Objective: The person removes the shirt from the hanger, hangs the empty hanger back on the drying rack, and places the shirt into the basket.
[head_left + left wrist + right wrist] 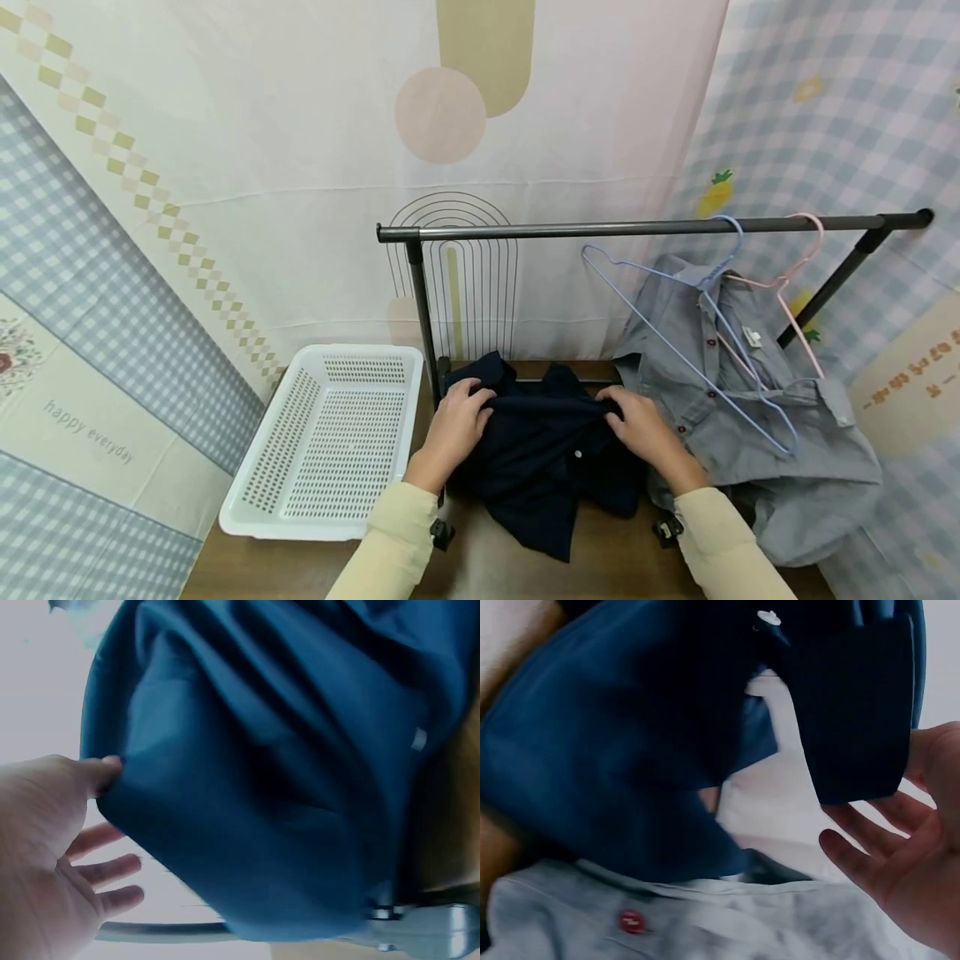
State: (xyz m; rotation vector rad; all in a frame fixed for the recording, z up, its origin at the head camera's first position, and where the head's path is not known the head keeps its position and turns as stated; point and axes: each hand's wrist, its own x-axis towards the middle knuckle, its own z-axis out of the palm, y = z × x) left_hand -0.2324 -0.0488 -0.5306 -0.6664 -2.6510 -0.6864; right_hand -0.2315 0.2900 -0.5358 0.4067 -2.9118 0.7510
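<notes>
From where I stand, a large pale printed fabric backdrop [300,125] hangs beyond the far edge of a brown wooden table [600,575]. A dark metal clothes rack [540,229] rises toward that edge, its bar running out past the right side. Over the table's right edge hangs a grey cloth button-front garment [727,450], on a pink wire hanger [783,279]. Along the left edge sits a white perforated plastic basket [348,450]. Between the two, the task's dark navy collared garment [540,450] is held above the middle of the table, its lower part drooping toward the near edge. From the bar, in front of the grey cloth, dangles a light blue wire hanger [705,283].

The person's left hand [459,421] pinches the navy cloth at its upper left, thumb in front, the last three fingers loose. The right hand [641,423] pinches the upper right, its other fingers behind. A small white button [577,454] shows on the navy front.
</notes>
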